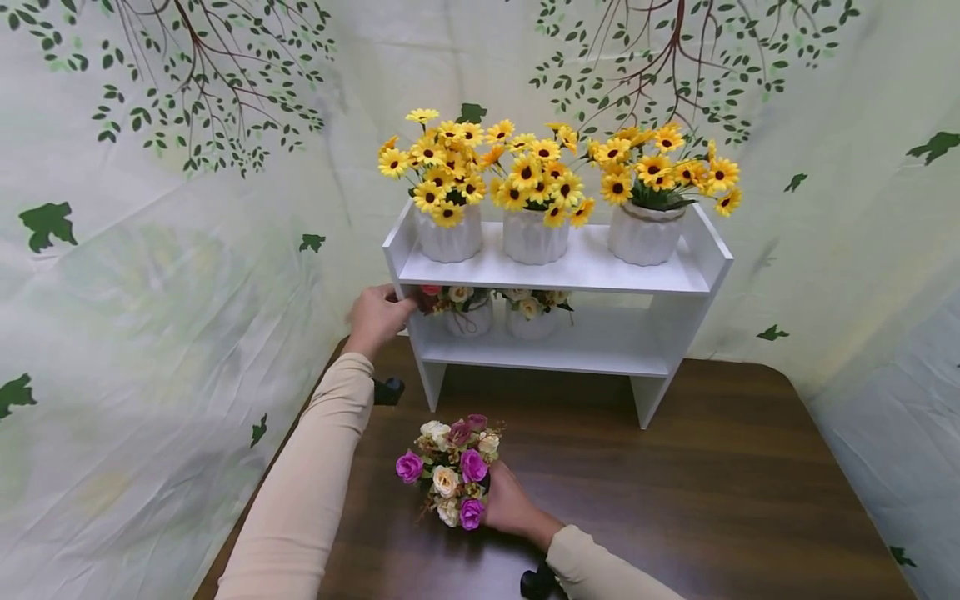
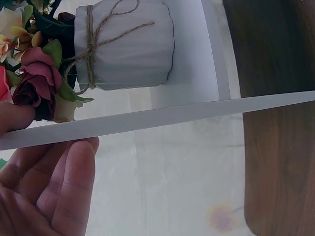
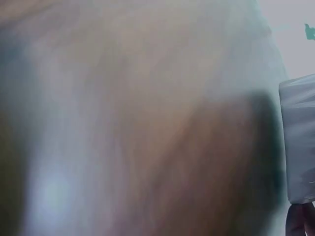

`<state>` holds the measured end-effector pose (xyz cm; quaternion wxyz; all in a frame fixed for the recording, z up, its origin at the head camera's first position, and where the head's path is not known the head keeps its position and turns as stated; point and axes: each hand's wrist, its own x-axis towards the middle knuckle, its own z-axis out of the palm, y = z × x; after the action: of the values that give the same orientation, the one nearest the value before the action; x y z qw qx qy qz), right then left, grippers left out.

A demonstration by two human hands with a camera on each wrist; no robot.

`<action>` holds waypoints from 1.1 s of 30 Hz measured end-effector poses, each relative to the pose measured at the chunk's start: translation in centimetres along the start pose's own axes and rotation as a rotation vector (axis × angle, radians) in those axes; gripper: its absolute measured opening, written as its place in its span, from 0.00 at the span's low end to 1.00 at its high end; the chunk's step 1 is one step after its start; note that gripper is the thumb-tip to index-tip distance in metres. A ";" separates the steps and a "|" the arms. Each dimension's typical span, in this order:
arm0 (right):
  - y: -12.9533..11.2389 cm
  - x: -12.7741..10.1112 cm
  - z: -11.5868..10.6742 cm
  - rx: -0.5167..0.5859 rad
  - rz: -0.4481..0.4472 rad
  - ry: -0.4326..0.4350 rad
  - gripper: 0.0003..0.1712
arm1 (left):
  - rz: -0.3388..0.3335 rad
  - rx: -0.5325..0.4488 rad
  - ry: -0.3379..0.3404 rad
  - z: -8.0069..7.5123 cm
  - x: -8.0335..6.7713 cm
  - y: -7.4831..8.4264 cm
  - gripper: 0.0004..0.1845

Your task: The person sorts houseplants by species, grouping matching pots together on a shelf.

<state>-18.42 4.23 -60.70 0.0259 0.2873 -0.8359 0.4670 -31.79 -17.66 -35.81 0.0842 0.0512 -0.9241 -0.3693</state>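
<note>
Bouquet (image 1: 453, 471): mixed purple, cream and pink roses, low on the dark wooden table (image 1: 712, 500), in front of the white shelf unit (image 1: 558, 271) and well short of it; pot under the blooms hidden from the head view.

Left hand (image 1: 377, 317): at the left end panel of the shelf unit, level with the lower shelf; fingers curled around the panel edge, thumb side against the board in the left wrist view; gripping the panel, nothing else held.

Lower shelf, left: two small white pots (image 1: 470, 317) of cream and red roses side by side, the nearer one tied with twine (image 2: 91, 46); a dark red rose (image 2: 34, 86) just beside the fingers.

Lower shelf, right: bare board, room apparently left for one more pot.

Top shelf: three white ribbed pots of yellow daisies (image 1: 532, 171) in a row, left to right, evenly spaced.

Right hand (image 1: 513, 504): wrapped around the right side of the bouquet near its base, fingers curled on it; right wrist view blurred, no detail to read.

Progress, judged: top row looks complete, lower row partly filled; bouquet in hand but not yet on a shelf.
</note>
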 end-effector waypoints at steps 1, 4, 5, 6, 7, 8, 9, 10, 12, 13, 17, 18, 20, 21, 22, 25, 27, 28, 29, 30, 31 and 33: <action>0.0 -0.1 -0.5 0.007 0.014 0.005 0.46 | -0.001 0.004 0.003 0.0 0.0 0.0 0.20; 0.1 -0.2 -2.4 0.024 0.041 0.040 0.45 | 0.002 0.014 0.008 -0.1 0.0 0.1 0.20; 0.2 -0.2 -3.1 0.018 0.040 0.058 0.44 | 0.004 0.016 0.009 -0.1 0.0 0.2 0.20; 0.3 -0.1 -3.9 0.015 0.041 0.074 0.42 | 0.008 0.017 0.007 -0.1 0.0 0.3 0.20; 0.4 -0.2 -4.6 -0.001 0.047 0.096 0.42 | 0.009 0.014 0.006 -0.1 0.0 0.3 0.20; 0.5 -0.1 -5.3 -0.015 0.046 0.117 0.42 | 0.011 0.015 0.005 -0.1 0.0 0.4 0.20; 0.6 -0.1 -6.0 -0.029 0.050 0.133 0.42 | 0.009 0.015 0.005 -0.1 0.1 0.4 0.20; 0.6 -0.1 -6.7 -0.041 0.057 0.143 0.41 | 0.005 0.016 0.006 -0.1 0.1 0.4 0.20; 0.7 0.0 -8.0 -0.049 0.074 0.154 0.40 | -0.003 0.020 0.008 0.0 0.1 0.3 0.20; 0.7 0.0 -8.7 -0.051 0.087 0.159 0.39 | -0.007 0.021 0.007 0.0 0.1 0.3 0.20; 0.4 -0.3 -11.4 -0.039 0.141 0.162 0.41 | -0.007 0.014 -0.012 0.1 0.0 0.3 0.20; 0.2 -0.4 -12.1 -0.036 0.154 0.164 0.42 | -0.007 0.008 -0.019 0.2 0.1 0.3 0.20; -0.1 -0.4 -13.5 -0.036 0.169 0.170 0.46 | -0.011 -0.004 -0.028 0.2 0.1 0.3 0.20; -0.3 -0.3 -14.3 -0.044 0.181 0.174 0.47 | -0.015 -0.008 -0.029 0.2 0.1 0.2 0.20; -0.5 -0.2 -15.0 -0.053 0.189 0.181 0.49 | -0.018 -0.007 -0.028 0.2 0.1 0.2 0.20; -1.1 0.2 -17.2 -0.101 0.221 0.214 0.52 | -0.019 0.004 -0.019 0.1 0.2 0.0 0.20; -1.7 0.3 -18.7 -0.133 0.251 0.240 0.53 | -0.017 0.013 -0.015 0.1 0.1 0.0 0.20; -1.9 0.4 -19.5 -0.148 0.264 0.251 0.53 | -0.017 0.015 -0.016 0.1 0.1 0.0 0.20; -2.2 0.5 -20.3 -0.160 0.273 0.263 0.54 | -0.016 0.014 -0.016 0.1 0.1 0.0 0.20; -2.5 0.5 -21.1 -0.162 0.283 0.271 0.54 | -0.015 0.013 -0.017 0.0 0.1 0.0 0.20; -2.8 0.6 -21.9 -0.165 0.285 0.284 0.54 | -0.014 0.013 -0.018 0.0 0.1 0.0 0.21; -3.2 0.8 -23.4 -0.178 0.298 0.311 0.56 | -0.013 0.006 -0.018 0.0 0.1 -0.1 0.21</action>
<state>-22.70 21.23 -44.83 0.1104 0.0816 -0.8930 0.4286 -31.85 -17.73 -35.84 0.0732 0.0543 -0.9255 -0.3676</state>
